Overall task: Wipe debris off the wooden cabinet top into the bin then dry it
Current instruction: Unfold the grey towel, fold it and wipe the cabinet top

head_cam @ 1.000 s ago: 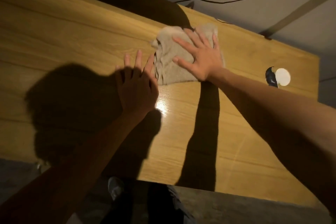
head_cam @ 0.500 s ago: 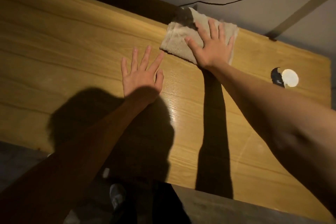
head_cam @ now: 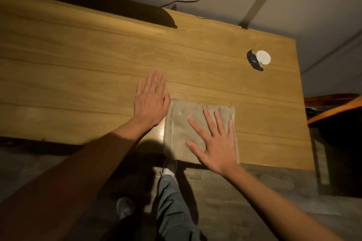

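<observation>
Wooden cabinet top [head_cam: 195, 60], seen from above. A folded beige cloth [head_cam: 182, 123] lies flat at its near edge. The right hand [head_cam: 217, 143] presses on the cloth, fingers spread wide and flat — gripping nothing. The left hand [head_cam: 150, 100] rests palm-down on bare wood just left of the cloth, fingers extended and close together. A white disc [head_cam: 263, 57] sits near the far right corner.

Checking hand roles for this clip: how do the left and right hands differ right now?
The left hand lies on bare cabinet top; the right hand presses on the folded cloth. The left hand's fingers are held together; the right hand's are spread wide. The left hand sits farther from the near edge than the right hand. Both are flat, palm down, open.
</observation>
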